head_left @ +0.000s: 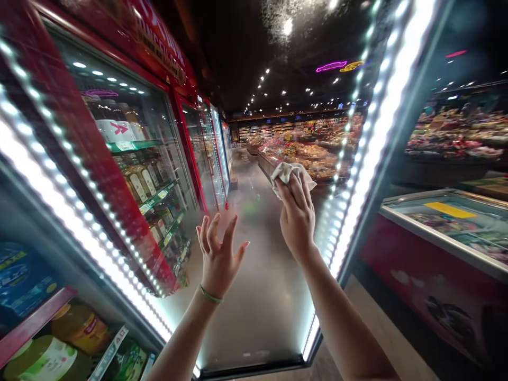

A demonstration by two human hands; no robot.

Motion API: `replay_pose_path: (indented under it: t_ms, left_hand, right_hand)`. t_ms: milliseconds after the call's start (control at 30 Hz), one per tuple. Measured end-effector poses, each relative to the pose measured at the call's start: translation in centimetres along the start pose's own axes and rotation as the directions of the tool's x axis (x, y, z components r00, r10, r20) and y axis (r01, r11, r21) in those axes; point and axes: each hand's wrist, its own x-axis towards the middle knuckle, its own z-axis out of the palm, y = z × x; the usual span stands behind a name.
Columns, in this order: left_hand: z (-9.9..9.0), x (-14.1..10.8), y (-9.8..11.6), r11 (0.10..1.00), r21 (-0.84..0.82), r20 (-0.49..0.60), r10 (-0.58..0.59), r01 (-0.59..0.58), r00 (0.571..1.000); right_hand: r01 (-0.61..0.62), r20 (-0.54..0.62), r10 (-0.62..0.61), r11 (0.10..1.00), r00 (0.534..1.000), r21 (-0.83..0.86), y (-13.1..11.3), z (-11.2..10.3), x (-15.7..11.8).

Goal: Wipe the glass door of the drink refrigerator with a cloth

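In front of me stands a glass door (257,296) with bright LED strips along both sides; part of the pane looks misted. My right hand (297,222) holds a crumpled white cloth (291,174) under its fingers, against or very near the glass. Lower and to the left, my left hand (220,259) is raised with its fingers spread and nothing in them. Whether its fingertips touch the pane I cannot tell. A thin green band (210,295) circles the left wrist.
Shelves with juice bottles (79,328) are close at lower left. Beyond the glass, red-framed drink fridges (186,132) line the left side. A chest freezer (436,264) stands at right, and produce displays (309,153) lie farther back along an aisle.
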Motion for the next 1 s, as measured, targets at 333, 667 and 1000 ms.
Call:
replay_pose_path:
  t_ms: [333, 667, 1000]
  left_hand:
    - [0.8, 1.7, 1.4, 0.998, 0.027, -0.027, 0.058, -0.058, 0.998]
    - [2.1, 1.8, 4.1, 0.999, 0.004, 0.010, 0.038, -0.038, 0.999]
    - [2.2, 0.5, 5.0, 0.996, 0.086, 0.041, 0.020, -0.024, 0.999]
  right_hand:
    - [-0.089, -0.088, 0.083, 0.994, 0.993, -0.060, 5.1, -1.1, -3.1]
    - [-0.208, -0.027, 0.207, 0.977, 0.978, -0.036, 9.6, -2.9, -5.9]
    - [-0.163, 0.032, 0.163, 0.987, 0.986, -0.005, 11.5, -2.2, -8.2]
